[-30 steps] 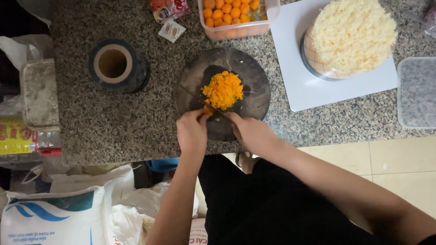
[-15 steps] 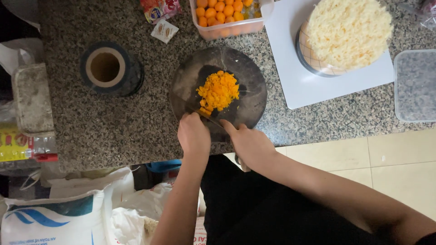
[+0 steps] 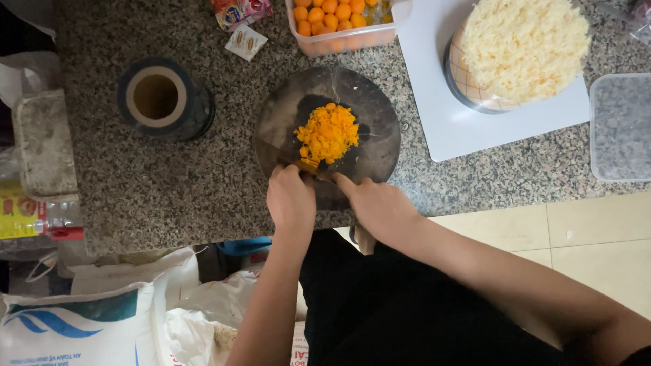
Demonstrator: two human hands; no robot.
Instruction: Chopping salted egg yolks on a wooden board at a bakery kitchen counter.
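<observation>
Granite counter [image 3: 169,176]: one round board [image 3: 380,142], one orange heap [image 3: 328,133]; two hands, left [image 3: 290,198] and right [image 3: 380,203], grips unclear.

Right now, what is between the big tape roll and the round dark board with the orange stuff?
Nothing. In the head view, only bare speckled counter lies between the tape roll and the round dark board with the orange pile.

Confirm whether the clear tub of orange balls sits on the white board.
No: the clear tub stands on the granite counter, left of the white board.
</observation>
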